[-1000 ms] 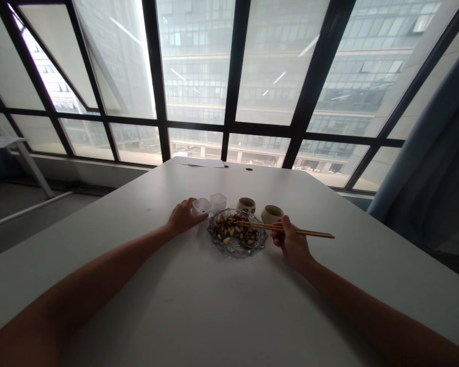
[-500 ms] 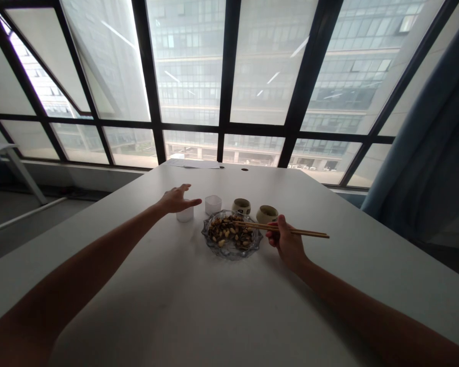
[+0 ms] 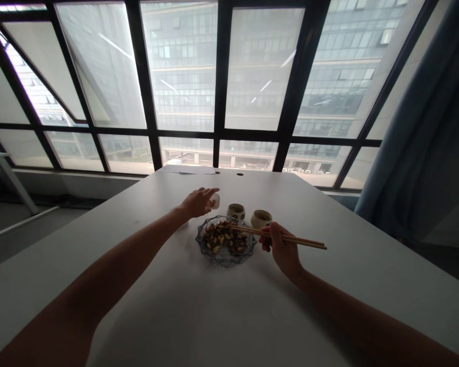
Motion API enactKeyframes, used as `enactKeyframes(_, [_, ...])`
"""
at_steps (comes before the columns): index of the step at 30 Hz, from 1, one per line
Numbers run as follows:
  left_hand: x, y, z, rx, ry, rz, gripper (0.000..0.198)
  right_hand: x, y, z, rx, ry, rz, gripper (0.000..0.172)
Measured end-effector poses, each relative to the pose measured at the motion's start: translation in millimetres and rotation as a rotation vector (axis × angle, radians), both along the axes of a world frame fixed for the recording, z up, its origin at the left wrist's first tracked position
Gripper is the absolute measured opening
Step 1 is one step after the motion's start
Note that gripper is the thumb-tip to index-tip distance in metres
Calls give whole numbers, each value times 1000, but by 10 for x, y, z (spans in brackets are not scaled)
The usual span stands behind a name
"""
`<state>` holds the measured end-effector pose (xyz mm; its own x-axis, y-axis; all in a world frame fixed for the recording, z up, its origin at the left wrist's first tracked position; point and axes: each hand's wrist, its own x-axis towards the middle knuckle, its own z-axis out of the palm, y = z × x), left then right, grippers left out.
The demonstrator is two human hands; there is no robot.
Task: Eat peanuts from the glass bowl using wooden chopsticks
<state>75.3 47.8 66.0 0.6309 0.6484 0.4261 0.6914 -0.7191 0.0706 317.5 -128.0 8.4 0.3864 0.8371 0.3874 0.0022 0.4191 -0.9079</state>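
My left hand (image 3: 199,201) reaches over the table left of the middle. Its fingers are around a small clear cup (image 3: 215,200), which is partly hidden behind them. My right hand (image 3: 282,247) grips a pair of wooden chopsticks (image 3: 304,241). The chopsticks' tips rest at the far side of a scalloped glass bowl (image 3: 226,262). Inside that bowl lie mixed nuts and seeds (image 3: 222,237), some pale, some dark brown. Mostly hidden behind my left wrist stands a second clear cup (image 3: 186,224).
Two small beige ceramic cups with dark marks, a left one (image 3: 235,211) and a right one (image 3: 261,219), stand just behind the bowl. White paper (image 3: 193,170) lies at the far end of the white table (image 3: 229,316). Windows stand beyond, and a blue curtain (image 3: 398,137) hangs at right.
My left hand has moved right, from above the left clear cup to the other clear cup, and closed on it. My right hand and the chopsticks have hardly moved. The view has shifted slightly.
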Motion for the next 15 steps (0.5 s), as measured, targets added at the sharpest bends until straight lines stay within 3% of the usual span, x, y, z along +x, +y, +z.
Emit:
enactKeyframes(3, [-9, -80, 29, 56, 56, -29, 81, -32, -35, 3, 34, -33, 16, 56])
enactKeyframes(7, [-20, -90, 12, 10, 30, 19, 79, -58, -49, 16, 36, -47, 21, 56])
enactKeyframes(12, [-27, 39, 56, -361, 56, 264, 94, 3, 13, 51, 34, 28, -5, 58])
enactKeyframes(15, [68, 93, 143, -515, 103, 312, 105, 99, 77, 112, 53, 97, -52, 59])
